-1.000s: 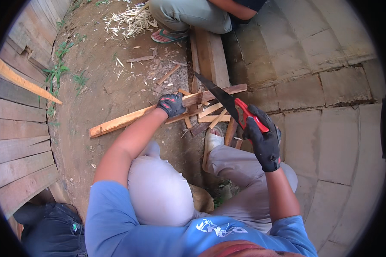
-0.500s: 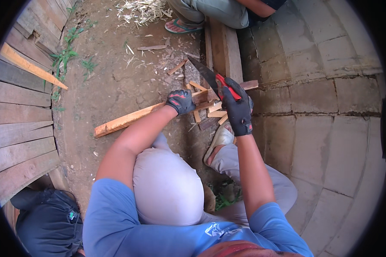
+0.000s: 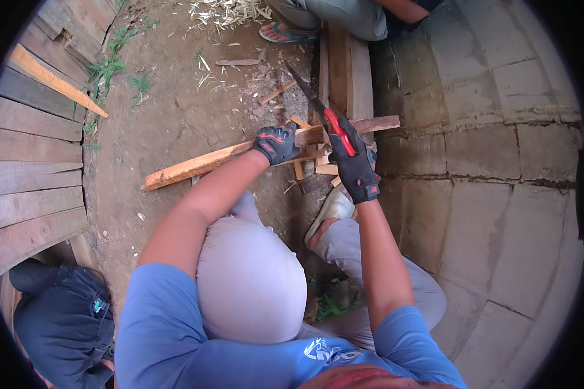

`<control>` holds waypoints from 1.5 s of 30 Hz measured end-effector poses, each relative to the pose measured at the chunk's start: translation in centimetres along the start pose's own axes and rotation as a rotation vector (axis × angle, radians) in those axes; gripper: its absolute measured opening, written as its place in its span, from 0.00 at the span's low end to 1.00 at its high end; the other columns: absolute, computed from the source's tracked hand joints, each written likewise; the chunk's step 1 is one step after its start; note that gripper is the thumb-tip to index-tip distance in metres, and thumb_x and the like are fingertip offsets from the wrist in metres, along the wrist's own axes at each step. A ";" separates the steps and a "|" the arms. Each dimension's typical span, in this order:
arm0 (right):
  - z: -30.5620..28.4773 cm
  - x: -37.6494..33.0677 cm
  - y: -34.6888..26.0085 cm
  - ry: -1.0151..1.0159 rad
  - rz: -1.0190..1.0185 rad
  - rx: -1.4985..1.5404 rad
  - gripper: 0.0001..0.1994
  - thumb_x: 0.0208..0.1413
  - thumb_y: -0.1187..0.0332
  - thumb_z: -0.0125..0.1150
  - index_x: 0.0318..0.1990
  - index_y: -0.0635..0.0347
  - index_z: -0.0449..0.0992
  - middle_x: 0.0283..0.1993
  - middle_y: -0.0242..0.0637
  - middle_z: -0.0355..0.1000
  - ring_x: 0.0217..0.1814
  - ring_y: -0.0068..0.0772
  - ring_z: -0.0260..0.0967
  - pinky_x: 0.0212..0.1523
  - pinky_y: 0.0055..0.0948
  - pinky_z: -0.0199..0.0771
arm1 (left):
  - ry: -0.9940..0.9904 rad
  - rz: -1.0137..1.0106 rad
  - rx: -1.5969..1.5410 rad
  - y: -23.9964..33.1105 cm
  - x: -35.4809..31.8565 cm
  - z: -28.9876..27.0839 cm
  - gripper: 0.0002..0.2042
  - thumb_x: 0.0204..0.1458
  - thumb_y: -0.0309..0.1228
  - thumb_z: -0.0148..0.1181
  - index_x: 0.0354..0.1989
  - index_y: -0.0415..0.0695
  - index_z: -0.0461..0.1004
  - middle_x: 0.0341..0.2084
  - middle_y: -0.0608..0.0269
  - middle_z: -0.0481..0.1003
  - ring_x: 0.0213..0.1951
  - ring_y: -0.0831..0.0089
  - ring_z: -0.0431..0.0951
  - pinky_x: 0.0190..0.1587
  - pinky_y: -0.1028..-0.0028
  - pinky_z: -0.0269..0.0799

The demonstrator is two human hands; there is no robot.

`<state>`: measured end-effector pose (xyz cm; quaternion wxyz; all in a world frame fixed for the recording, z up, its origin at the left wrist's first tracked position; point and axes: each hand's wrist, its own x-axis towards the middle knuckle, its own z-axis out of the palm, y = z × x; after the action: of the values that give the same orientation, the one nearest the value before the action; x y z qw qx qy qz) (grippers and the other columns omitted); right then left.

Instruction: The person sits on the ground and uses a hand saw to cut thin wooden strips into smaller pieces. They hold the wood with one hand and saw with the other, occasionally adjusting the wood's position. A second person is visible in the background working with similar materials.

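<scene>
My left hand [image 3: 276,144], in a black glove with red marks, is closed over a long squared piece of wood [image 3: 198,167] and presses down on it. The wood slants from the left up toward the right. In my gloved right hand [image 3: 355,165] is a handsaw [image 3: 331,118] with a red and black handle. Its dark blade points away and to the left, seen nearly edge-on, beyond the wood. Whether the blade touches the wood I cannot tell. Short wood offcuts [image 3: 326,169] lie under and beside the wood, partly hidden by my hands.
A thick timber beam [image 3: 360,74] runs away from me along a concrete block wall [image 3: 477,152]. Another person squats at the far end, a sandaled foot [image 3: 284,32] near pale shavings [image 3: 230,11]. A plank wall [image 3: 32,152] and a dark-clothed person [image 3: 61,318] are on the left.
The saw has turned, so its blade shows more edge-on and its tip sits slightly farther away. My left hand stays on the wood. The whole view has shifted a little.
</scene>
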<state>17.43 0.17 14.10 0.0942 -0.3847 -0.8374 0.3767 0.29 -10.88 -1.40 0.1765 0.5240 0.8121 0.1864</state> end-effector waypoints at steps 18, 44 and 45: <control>-0.3 1.9 -0.5 0.176 0.092 0.333 0.26 0.63 0.63 0.66 0.67 0.63 0.77 0.47 0.38 0.81 0.37 0.29 0.79 0.43 0.31 0.80 | -0.011 -0.090 -0.075 1.0 0.2 -1.0 0.22 0.52 0.47 0.67 0.48 0.44 0.79 0.42 0.44 0.84 0.45 0.47 0.86 0.49 0.51 0.81; 1.9 3.9 2.6 0.191 -0.166 0.086 0.21 0.69 0.60 0.63 0.65 0.58 0.80 0.62 0.47 0.81 0.67 0.44 0.78 0.67 0.39 0.74 | -0.003 -0.058 -0.084 -0.1 0.8 -0.3 0.25 0.52 0.54 0.66 0.46 0.43 0.81 0.41 0.45 0.84 0.45 0.48 0.86 0.49 0.51 0.82; 1.8 3.5 2.5 0.179 -0.147 0.093 0.21 0.69 0.60 0.63 0.65 0.58 0.80 0.62 0.47 0.81 0.67 0.44 0.78 0.67 0.39 0.74 | -0.003 -0.059 -0.083 -0.2 0.7 -0.2 0.25 0.53 0.54 0.66 0.46 0.43 0.81 0.40 0.45 0.84 0.45 0.48 0.86 0.49 0.51 0.82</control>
<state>15.65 2.77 10.61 0.2134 -0.3495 -0.8333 0.3713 -0.19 -10.30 -1.39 0.2048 0.4924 0.8184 0.2141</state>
